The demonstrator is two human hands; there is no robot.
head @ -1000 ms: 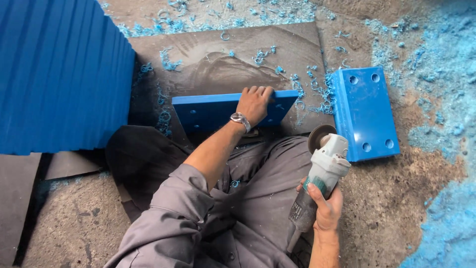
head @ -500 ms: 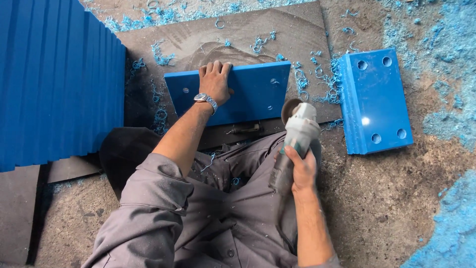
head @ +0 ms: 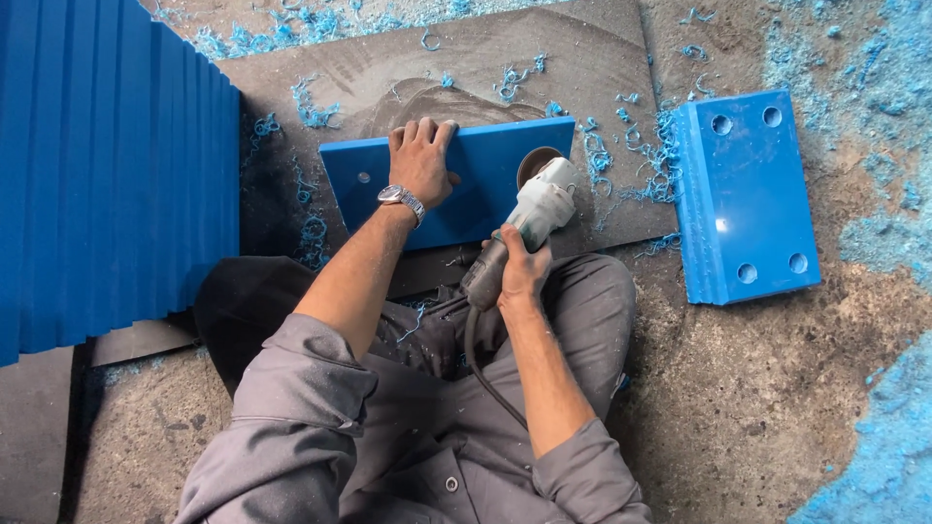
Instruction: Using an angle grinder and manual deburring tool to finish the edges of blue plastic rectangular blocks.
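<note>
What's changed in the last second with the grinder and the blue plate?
The right hand has brought the angle grinder up from beside the lap, so its disc now sits over the right part of the blue plate. The left hand stays pressed flat on the plate. The stack of drilled blue plates to the right and the row of blue plates on the left lie as before.

Dark board [head: 582, 58] carries the blue plate [head: 485, 194]. Far half of board open, only loose blue shavings [head: 320, 107] scattered. Left edge walled off by tall stack of blue sheets [head: 107, 175]. Right edge: drilled blue block [head: 748, 194] just beside it. Near edge blocked by the person's legs. Bare ground free beyond the block.
</note>
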